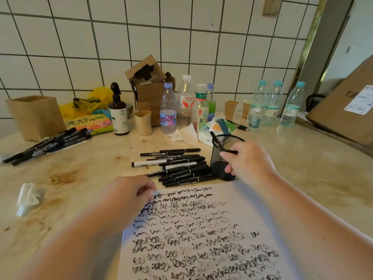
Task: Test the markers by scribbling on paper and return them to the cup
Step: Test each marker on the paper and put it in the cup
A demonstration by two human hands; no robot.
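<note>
A white sheet of paper (203,235) covered in black scribbles lies in front of me. Just beyond its top edge sits a pile of several black markers (177,166). To their right stands a black mesh cup (221,156) with one marker (215,139) upright inside it. My right hand (248,160) grips the cup's rim and side. My left hand (131,190) rests on the paper's top left corner, fingers curled, with no marker visible in it.
Another bunch of black markers (48,145) lies at the left by a brown box (36,116). Bottles (168,110), paper cups (143,122), a spray bottle (118,114) and tissues (185,134) crowd the back. A crumpled tissue (27,197) lies at left, a cardboard box (347,110) at right.
</note>
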